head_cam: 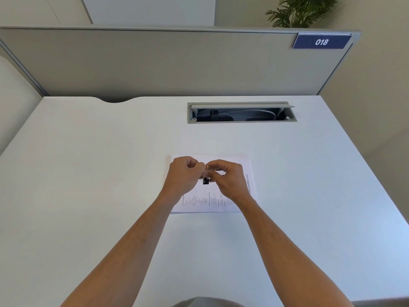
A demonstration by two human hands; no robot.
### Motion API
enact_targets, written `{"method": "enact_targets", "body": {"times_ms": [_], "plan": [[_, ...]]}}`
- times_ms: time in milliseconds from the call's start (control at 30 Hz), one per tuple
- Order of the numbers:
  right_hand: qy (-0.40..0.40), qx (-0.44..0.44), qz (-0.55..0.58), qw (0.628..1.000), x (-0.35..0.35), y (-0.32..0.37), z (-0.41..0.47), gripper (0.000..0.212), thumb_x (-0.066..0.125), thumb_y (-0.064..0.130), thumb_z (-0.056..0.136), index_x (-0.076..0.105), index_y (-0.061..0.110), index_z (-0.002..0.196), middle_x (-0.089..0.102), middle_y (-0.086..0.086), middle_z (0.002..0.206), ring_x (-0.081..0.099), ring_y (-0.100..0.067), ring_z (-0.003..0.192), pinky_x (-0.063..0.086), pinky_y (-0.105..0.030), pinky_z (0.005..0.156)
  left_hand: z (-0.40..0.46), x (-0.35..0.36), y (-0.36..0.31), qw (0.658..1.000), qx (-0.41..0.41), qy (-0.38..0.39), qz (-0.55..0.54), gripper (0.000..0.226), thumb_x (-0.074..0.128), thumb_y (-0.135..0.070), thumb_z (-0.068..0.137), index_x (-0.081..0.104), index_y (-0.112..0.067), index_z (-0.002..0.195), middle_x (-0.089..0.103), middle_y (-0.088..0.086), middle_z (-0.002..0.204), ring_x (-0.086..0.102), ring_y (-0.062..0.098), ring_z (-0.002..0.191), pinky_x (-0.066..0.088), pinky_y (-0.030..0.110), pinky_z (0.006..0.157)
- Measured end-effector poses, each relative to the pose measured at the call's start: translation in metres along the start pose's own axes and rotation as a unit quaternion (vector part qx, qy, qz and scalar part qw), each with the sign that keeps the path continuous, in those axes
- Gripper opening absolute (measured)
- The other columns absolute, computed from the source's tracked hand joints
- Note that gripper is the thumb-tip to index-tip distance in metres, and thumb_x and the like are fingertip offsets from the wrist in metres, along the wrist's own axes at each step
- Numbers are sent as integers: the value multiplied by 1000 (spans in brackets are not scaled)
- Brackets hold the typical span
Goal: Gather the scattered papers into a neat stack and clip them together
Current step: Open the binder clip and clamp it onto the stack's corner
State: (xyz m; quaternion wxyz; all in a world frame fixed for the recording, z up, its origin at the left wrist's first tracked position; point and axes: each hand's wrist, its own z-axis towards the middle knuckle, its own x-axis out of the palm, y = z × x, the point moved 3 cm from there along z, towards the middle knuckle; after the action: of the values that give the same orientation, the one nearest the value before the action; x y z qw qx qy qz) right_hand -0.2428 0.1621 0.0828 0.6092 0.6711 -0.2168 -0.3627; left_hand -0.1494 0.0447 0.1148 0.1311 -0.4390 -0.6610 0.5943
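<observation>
A stack of printed papers [245,171] lies on the white desk [88,173], its edges roughly aligned. Above its middle, my left hand [182,176] and my right hand [226,179] meet, fingers curled. Between them they pinch a small black binder clip [205,180] by its metal handles, the black body hanging down. The clip is over the middle of the sheet, and whether it touches the paper cannot be told. My hands and forearms hide much of the stack's centre.
An open grey cable tray [242,113] is set into the desk behind the papers. A grey partition [155,63] with a blue "018" label [322,42] closes off the back. A plant [303,12] stands beyond it.
</observation>
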Motion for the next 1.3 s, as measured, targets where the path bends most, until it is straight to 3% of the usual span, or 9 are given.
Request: {"method": "enact_targets", "body": {"times_ms": [133,300,433,767,900,1000,1067,1300], "plan": [[-40,40,145,988,-8,-2,0,6,73,6,87,72,1,91,73,-11,90,70,-18,84,61,-37,73,1,-6,5,977,-88,16,-191,16,55,-1,85,63,5,73,67,14,66,70,29,68,60,42,84],[-67,94,281,953,-1,-3,-2,4,64,5,93,66,4,96,74,1,92,68,-20,88,60,-36,82,-5,-1,5,938,-131,32,-320,16,47,2,88,58,3,77,60,15,70,67,24,62,62,39,78],[-60,145,343,926,3,-2,-4,3,60,-1,94,63,-2,95,66,-16,94,70,-20,80,60,-31,76,-5,1,10,928,-137,24,-346,14,41,2,88,56,2,87,59,16,72,66,25,63,62,35,69],[-47,200,402,892,11,-1,0,10,55,-5,95,62,-2,88,67,-22,98,70,-28,84,61,-31,77,-3,7,25,908,-125,-16,-401,16,38,3,87,51,-4,92,59,17,71,65,26,62,60,34,64],[-31,204,426,881,16,-1,1,8,54,-1,96,62,-3,98,66,-21,100,68,-28,86,60,-30,76,-4,11,29,886,-139,-2,-442,10,47,0,92,57,-2,88,64,12,68,67,20,61,59,29,61],[-10,213,400,892,21,0,-3,11,55,3,96,64,-1,101,68,-15,92,66,-23,78,57,-27,74,-5,13,31,893,-149,22,-425,8,54,-2,94,61,0,92,64,9,68,65,17,59,58,26,58],[6,213,387,897,24,-1,-5,11,56,4,96,65,0,101,68,-13,91,65,-21,76,55,-26,74,-5,14,33,915,-152,22,-374,9,55,-2,94,63,0,92,65,10,70,66,16,59,58,25,57],[4,187,326,927,22,-7,-12,18,61,7,95,65,-6,107,72,-18,99,70,-26,90,58,-33,79,-5,11,39,969,-106,30,-219,18,58,-5,92,74,-11,86,73,6,81,69,18,71,55,27,65]]}}
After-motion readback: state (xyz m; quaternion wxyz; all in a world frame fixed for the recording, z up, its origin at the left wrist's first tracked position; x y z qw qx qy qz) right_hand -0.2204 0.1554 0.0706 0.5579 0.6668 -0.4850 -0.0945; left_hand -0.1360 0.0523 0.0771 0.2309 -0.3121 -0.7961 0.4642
